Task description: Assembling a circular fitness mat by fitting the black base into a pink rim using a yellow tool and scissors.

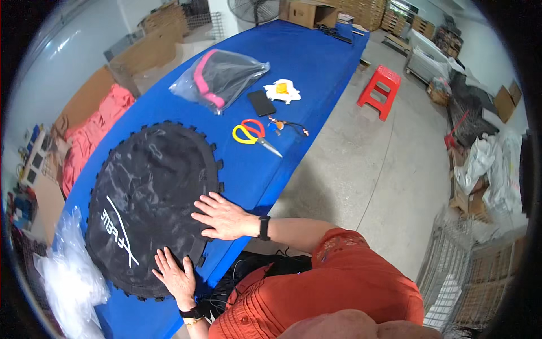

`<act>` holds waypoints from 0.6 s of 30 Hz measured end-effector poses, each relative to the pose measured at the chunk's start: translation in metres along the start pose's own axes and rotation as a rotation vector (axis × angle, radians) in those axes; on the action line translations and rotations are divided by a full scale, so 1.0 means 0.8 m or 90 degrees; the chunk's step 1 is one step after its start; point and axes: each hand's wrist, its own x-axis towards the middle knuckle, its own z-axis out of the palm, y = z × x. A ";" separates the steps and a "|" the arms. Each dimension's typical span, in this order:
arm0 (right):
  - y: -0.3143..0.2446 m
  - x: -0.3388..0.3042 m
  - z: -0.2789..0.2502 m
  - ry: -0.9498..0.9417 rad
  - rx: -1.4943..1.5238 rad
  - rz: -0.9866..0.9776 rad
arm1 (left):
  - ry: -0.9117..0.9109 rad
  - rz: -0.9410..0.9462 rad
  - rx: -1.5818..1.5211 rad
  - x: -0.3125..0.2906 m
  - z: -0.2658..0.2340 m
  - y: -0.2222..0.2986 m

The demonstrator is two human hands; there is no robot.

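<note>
A round black fabric mat [161, 175] with short tabs all round its rim and white printing on one side lies flat on the blue-covered table [226, 164]. It looks like a small trampoline mat. My left hand [176, 275] rests on its near edge, palm down with the fingers spread. Farther along the right edge, my right hand [223, 217] lies flat too, fingers apart. Neither hand grips anything. Beyond the mat are scissors [254, 137] with one yellow and one red handle, their blades pointing right.
A clear bag [226, 79] holding something black and pink lies farther up the table, near a black phone-like slab [261, 103] and a white-and-orange wrapper [283, 90]. Crumpled clear plastic bags [73, 277] sit at the left edge. On the floor stands a red stool [381, 90].
</note>
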 end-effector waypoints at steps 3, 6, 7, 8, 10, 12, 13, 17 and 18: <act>0.003 0.001 0.009 0.019 -0.002 -0.003 | -0.010 0.004 0.008 0.003 0.004 -0.004; 0.001 0.007 0.016 0.024 0.003 -0.009 | -0.019 0.001 0.023 0.005 0.010 -0.015; 0.003 0.007 0.017 0.021 0.006 -0.003 | -0.025 -0.003 0.020 0.007 0.012 -0.014; 0.003 0.008 0.014 0.018 0.010 0.000 | -0.029 -0.009 0.019 0.008 0.012 -0.014; 0.002 0.010 0.012 -0.010 0.014 0.014 | -0.023 0.003 0.051 0.010 0.011 -0.011; 0.001 0.010 0.013 0.006 -0.007 0.011 | -0.051 -0.031 0.072 0.008 0.008 -0.008; 0.002 0.012 0.018 0.008 -0.009 0.015 | -0.043 -0.026 0.085 0.008 0.012 -0.009; -0.005 0.018 0.018 -0.023 -0.003 0.038 | -0.055 -0.015 0.152 0.013 0.032 -0.028; -0.004 0.018 0.019 -0.030 -0.002 0.045 | -0.049 -0.010 0.156 0.016 0.040 -0.037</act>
